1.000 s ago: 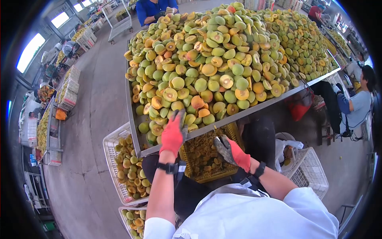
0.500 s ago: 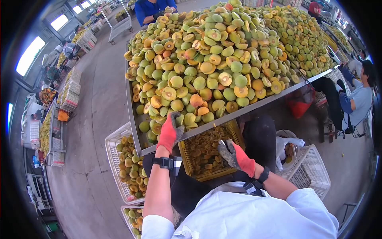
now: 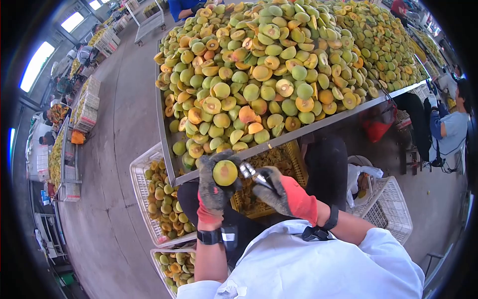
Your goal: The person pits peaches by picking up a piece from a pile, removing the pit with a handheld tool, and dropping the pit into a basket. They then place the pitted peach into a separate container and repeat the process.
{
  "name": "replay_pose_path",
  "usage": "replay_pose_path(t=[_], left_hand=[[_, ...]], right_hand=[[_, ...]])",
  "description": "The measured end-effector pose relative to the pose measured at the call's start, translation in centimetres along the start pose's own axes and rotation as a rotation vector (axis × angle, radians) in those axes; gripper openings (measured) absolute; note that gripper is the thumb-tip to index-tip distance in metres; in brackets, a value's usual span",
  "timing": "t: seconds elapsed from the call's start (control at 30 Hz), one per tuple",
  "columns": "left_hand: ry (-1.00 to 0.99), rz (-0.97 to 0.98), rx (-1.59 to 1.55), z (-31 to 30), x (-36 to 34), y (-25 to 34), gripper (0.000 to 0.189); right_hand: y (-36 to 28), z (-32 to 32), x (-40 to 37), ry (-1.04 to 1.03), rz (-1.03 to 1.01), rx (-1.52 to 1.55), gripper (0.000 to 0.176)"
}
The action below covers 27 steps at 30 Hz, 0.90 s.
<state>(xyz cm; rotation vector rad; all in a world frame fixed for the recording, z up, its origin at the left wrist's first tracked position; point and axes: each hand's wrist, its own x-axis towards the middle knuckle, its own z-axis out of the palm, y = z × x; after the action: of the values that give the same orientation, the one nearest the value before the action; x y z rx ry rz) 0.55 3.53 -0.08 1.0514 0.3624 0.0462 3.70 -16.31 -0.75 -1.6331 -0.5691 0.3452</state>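
Note:
My left hand, in a grey and red glove, grips a halved fruit with its cut face up. In my right hand, also gloved, is a small metal tool, its shiny end pointing at the fruit, a small distance away. Both hands are over my lap, just in front of the metal table edge. Beyond that edge lies a large heap of green and orange fruit halves. Below the hands sits a yellow crate with scraps in it.
White crates of fruit halves stand at my left. At my right are a white crate, a plastic bag and a red bag. A person in blue works across the table; another person sits at the right.
My left hand has come back from the heap's edge and now holds a halved fruit. My right hand has moved left and up, bringing the metal tool close to the fruit.

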Motion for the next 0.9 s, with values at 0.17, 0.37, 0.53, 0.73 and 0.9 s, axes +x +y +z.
replay_pose_path(t=[0.17,0.37,0.53,0.73,0.9], left_hand=[[0.06,-0.021,0.099,0.9,-1.6,-0.5,0.062],[0.212,0.467,0.389,-3.2,-1.8,-6.9,0.045],[0.241,0.323,0.248,-4.1,-1.3,-7.8,0.043],[0.151,0.462,0.335,-4.9,-0.5,-8.9,0.042],[0.364,0.698,0.482,-1.9,-0.4,-7.9,0.043]], right_hand=[[0.8,1.5,0.1,-0.126,-0.089,-0.042,0.022],[2.3,1.4,-1.1,-0.22,0.041,-0.349,0.026],[2.7,1.7,-1.7,-0.158,0.034,-0.319,0.048],[3.6,3.1,-2.3,-0.14,0.181,-0.024,0.046],[-0.7,2.6,-0.8,-0.211,0.868,0.298,0.045]])
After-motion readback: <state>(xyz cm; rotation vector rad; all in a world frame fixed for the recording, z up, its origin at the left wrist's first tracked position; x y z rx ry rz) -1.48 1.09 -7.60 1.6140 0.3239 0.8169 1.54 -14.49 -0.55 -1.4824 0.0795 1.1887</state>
